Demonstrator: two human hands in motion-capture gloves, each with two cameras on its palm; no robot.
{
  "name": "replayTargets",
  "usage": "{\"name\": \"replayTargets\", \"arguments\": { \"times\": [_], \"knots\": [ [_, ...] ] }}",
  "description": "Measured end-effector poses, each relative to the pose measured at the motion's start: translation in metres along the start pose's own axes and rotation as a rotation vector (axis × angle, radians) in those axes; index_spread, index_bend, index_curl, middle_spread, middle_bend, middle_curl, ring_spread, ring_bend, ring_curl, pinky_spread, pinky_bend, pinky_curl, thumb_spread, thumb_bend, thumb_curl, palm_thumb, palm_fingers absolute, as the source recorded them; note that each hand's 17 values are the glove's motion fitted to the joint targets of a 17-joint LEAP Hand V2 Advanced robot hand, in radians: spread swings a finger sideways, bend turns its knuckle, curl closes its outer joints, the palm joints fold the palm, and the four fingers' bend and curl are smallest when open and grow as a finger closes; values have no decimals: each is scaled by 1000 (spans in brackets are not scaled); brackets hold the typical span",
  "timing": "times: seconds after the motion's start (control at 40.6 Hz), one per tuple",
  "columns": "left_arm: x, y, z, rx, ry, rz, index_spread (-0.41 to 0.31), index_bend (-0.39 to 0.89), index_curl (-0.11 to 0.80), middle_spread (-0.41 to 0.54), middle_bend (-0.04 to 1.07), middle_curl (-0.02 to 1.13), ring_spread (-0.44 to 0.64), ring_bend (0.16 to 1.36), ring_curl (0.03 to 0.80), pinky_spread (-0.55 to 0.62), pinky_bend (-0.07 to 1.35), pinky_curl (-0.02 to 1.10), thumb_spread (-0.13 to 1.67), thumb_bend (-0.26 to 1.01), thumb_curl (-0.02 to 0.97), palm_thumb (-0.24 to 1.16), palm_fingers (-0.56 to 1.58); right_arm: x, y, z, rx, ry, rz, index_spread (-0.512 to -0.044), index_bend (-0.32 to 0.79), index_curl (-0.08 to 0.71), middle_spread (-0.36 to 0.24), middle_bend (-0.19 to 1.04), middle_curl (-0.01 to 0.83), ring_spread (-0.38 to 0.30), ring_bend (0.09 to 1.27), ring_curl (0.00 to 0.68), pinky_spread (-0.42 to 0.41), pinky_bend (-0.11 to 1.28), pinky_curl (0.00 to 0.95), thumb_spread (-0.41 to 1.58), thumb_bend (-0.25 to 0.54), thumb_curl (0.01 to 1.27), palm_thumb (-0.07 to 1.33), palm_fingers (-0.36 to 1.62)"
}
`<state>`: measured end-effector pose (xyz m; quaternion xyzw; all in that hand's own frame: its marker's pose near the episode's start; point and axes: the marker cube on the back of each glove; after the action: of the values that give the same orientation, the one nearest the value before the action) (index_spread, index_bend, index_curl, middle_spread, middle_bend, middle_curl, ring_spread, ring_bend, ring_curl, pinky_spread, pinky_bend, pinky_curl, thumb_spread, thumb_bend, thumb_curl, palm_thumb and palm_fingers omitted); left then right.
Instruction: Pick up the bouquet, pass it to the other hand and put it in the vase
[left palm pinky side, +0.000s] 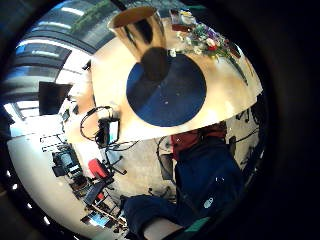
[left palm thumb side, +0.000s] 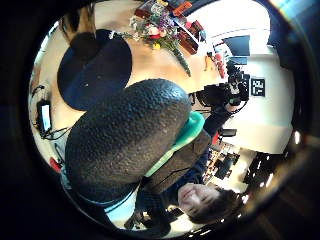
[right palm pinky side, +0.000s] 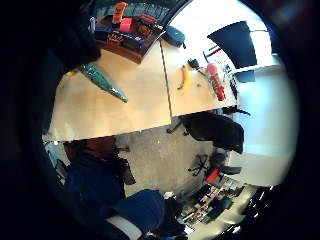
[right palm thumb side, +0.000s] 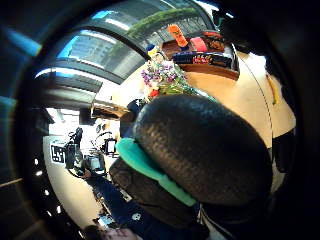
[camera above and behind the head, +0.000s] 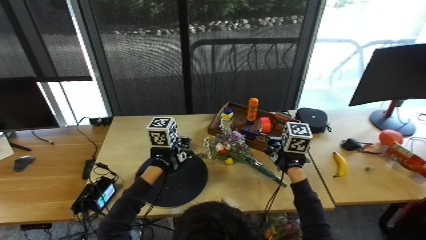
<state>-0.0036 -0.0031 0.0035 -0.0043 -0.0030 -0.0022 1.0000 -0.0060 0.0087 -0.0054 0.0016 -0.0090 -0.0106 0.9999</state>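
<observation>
Meanwhile the bouquet (camera above and behind the head: 234, 151) lies on the desk (camera above and behind the head: 126, 140) between both hands, left hand (camera above and behind the head: 162, 161) at nine o'clock, right hand (camera above and behind the head: 289, 161) at three; neither's fingers are visible.

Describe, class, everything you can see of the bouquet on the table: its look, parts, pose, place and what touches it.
The bouquet lies flat on the light wooden table, between both gloved hands, neither gripping it. Its head of purple, white, red and yellow flowers points toward the round dark mat; its stems, in a green wrap, taper toward the person's right. A wooden tray stands just behind it.
</observation>
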Motion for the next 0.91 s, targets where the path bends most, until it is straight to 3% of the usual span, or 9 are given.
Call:
{"name": "replayTargets", "arguments": {
  "times": [0.025,0.148,0.369,0.443,0.541,0.788,0.911],
  "knots": [
    [0,0,0,-2,-1,0,-33,200,59,76,163,34,128,400,70,175,288,55,403,-10,9,-6,340,0,0,0,1,-3,-3,-185,157,42,-57,218,59,-51,423,87,-2,441,98,424,80,23,131,671],
    [-4,2,1,-14,6,12,-50,192,125,117,162,95,212,448,138,273,306,124,683,-20,36,-20,300,-5,-7,6,14,-24,-17,-270,147,132,-84,199,126,-70,462,191,8,473,198,734,76,46,144,611],
    [-11,-6,14,0,12,11,-62,188,208,155,162,145,284,483,181,352,307,179,923,-34,80,-38,261,-27,-6,0,-3,-28,-55,-331,142,186,-103,177,191,-86,471,247,11,479,254,1021,50,86,152,572],
    [-13,-5,17,-1,-4,-6,-64,186,229,160,163,158,295,489,189,364,308,193,963,-36,91,-40,253,-34,-3,-5,11,-47,-66,-339,136,195,-96,191,212,-89,468,257,11,474,263,1073,38,99,149,574],
    [-11,-1,18,1,-30,-19,-60,237,271,162,157,170,306,482,195,382,282,202,1000,-39,106,-43,262,-33,-17,-2,60,-105,-43,-342,169,215,-147,252,253,-101,457,262,5,434,262,1126,45,122,189,692],
    [0,1,25,-1,-37,13,-59,234,325,165,161,198,318,485,213,406,254,230,1046,-42,132,-47,249,-20,-14,-11,-19,-196,31,-316,140,264,-117,240,304,-131,443,295,-19,382,282,1195,108,195,388,805],
    [8,-2,26,0,-48,24,-57,240,347,168,156,206,321,481,219,413,244,242,1055,-44,142,-49,251,-8,-15,-16,-55,-161,79,-281,199,300,-112,270,334,-135,379,292,-19,310,276,1169,109,226,461,882]
  ]
}}
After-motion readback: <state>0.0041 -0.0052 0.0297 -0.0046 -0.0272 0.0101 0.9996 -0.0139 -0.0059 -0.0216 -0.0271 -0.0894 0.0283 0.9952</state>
